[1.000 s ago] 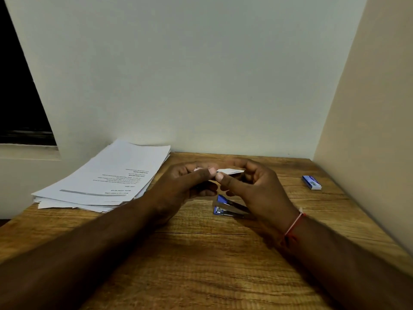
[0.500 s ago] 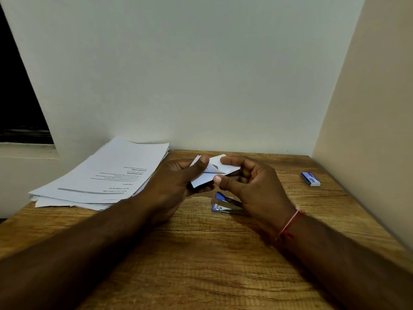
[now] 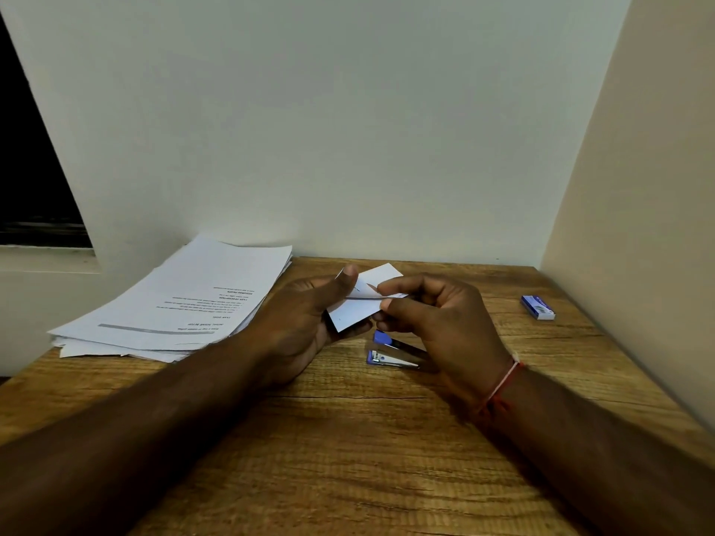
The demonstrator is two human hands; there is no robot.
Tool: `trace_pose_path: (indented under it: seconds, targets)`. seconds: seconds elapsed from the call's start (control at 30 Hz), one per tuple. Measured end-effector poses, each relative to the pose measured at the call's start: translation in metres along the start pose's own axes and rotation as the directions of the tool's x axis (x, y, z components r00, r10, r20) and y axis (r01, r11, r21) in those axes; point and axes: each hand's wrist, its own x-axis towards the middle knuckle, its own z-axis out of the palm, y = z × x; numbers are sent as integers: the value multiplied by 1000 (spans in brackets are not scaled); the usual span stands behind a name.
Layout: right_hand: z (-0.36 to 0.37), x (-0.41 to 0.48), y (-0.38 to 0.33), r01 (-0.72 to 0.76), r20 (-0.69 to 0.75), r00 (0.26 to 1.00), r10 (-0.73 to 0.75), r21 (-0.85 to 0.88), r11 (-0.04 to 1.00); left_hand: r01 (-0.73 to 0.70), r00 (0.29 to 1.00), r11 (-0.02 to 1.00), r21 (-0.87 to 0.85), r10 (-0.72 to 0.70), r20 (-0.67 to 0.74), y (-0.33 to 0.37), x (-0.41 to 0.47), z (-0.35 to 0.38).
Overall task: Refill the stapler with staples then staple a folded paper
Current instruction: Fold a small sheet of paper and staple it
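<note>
Fingers of both hands pinch folded paper (image 3: 358, 303): left hand (image 3: 305, 323) at 9 o'clock, right hand (image 3: 441, 323) at 3. Stapler (image 3: 390, 352) on table (image 3: 348, 458) below; staple box (image 3: 537, 307) at 3.

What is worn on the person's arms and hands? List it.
Both forearms are bare, with no sleeves in view. The right wrist carries a thin thread band, red with a paler strand. The left hand and right hand show no rings, gloves or watch.
</note>
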Motion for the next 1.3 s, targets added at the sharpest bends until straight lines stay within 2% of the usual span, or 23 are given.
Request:
trace_pose_path:
  seconds: [0.27, 0.37, 0.47, 0.53, 0.63, 0.73, 0.77, 0.87, 0.93, 1.0, 1.13, 1.3]
  targets:
    - [-3, 1, -4, -17, -27, 999, 19, 71, 997, 6, 999, 1000, 23, -5, -43, 1, -1, 2]
    - [-5, 2, -5, 10, -15, 1000, -10, -2, 1000, 7, 997, 999, -33, -9, -70, 3, -1, 3]
    - [-7, 3, -4, 98, 39, 995, -93, -156, 983, -5, 997, 998, -57, 1, -77, 5, 0, 2]
    - [-7, 4, -4, 133, 46, 991, -125, -257, 957, -27, 997, 1000, 0, 27, -69, 5, 1, 0]
    - [-8, 4, -3, 141, 17, 990, -142, -289, 947, -113, 993, 971, 213, 118, -14, 2, -3, -3]
    - [-12, 7, -2, 165, 5, 985, -173, -338, 926, -216, 972, 844, 492, 233, 27, 1, -7, -6]
    - [-13, 8, -1, 179, 14, 982, -187, -371, 911, -219, 971, 827, 517, 238, 30, 1, -7, -7]
    - [-14, 8, 0, 216, 69, 976, -208, -467, 857, -169, 985, 893, 417, 165, 46, 2, -6, -7]
    - [-15, 9, 1, 245, 95, 969, -228, -504, 828, -158, 987, 893, 420, 148, 57, 2, -6, -7]
    - [-15, 9, 1, 282, 115, 958, -262, -521, 805, -167, 985, 852, 496, 167, 46, 1, -6, -8]
    - [-17, 9, 0, 319, 129, 946, -296, -525, 789, -236, 962, 695, 679, 265, 63, 6, -5, -11]
    - [-13, 9, 2, 249, 101, 968, -228, -388, 887, -379, 899, 589, 714, 418, 133, 7, -10, -8]
